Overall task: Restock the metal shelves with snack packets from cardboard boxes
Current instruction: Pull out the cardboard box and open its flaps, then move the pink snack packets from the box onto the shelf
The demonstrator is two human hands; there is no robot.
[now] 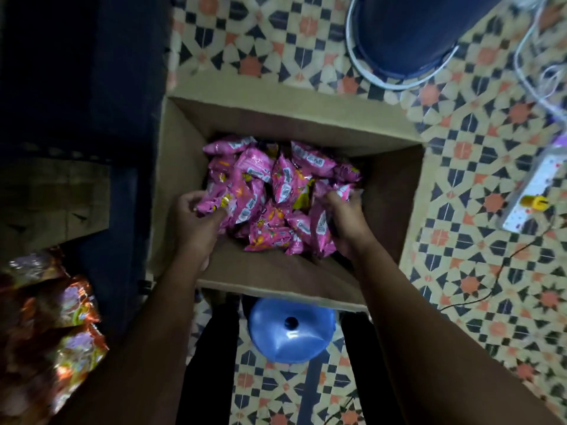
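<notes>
An open cardboard box [184,154] stands on the patterned floor below me, holding several pink snack packets [276,191]. Both my hands are inside it. My left hand [196,222] grips pink packets at the pile's left side, thumb and fingers curled round them. My right hand [345,219] has its fingers dug into the pile's right side, curled round packets there. The dark metal shelves [76,87] rise at the left, dim and hard to read.
Orange snack packets [67,317] sit on a shelf at lower left. A blue water jug [291,331] stands between my legs under the box's near flap. A dark blue bucket [411,32] is at top right, a white power strip [534,194] with cables at right.
</notes>
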